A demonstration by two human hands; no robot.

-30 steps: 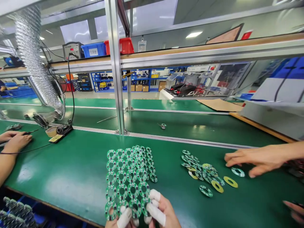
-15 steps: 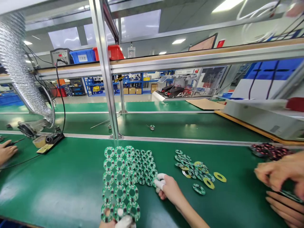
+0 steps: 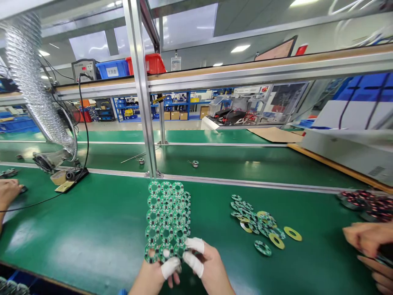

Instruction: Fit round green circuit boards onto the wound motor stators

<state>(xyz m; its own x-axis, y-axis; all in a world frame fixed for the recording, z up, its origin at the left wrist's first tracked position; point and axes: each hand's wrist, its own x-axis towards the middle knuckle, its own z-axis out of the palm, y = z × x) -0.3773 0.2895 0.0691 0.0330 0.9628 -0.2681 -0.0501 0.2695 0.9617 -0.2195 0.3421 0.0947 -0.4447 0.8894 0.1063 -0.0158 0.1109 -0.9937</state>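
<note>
A panel of green ring-shaped circuit boards (image 3: pixel 166 217), joined in rows, is tilted up in front of me. My left hand (image 3: pixel 156 273) grips its lower edge, with a white-covered thumb on the near side and other fingertips behind it. At the panel's lower right corner, my right hand (image 3: pixel 206 262) is closed with white-covered fingers pinching the edge. More ring boards (image 3: pixel 187 205) show just past the panel's right side, mostly hidden by it. To the right lies a loose pile of ring boards (image 3: pixel 254 219) with yellow rings (image 3: pixel 293 234) beside it.
One single ring board (image 3: pixel 263 248) lies near the pile. Another person's hands (image 3: pixel 368 246) work at the right, near copper-wound parts (image 3: pixel 368 203). At the left are another person's hand (image 3: pixel 9 192), a cable and a fume hose (image 3: pixel 39 82). A metal post (image 3: pixel 143 90) stands behind the panel.
My right hand has moved left from the boards on the table to the panel's lower right corner. The panel has shifted right and up in view, now covering most of those boards.
</note>
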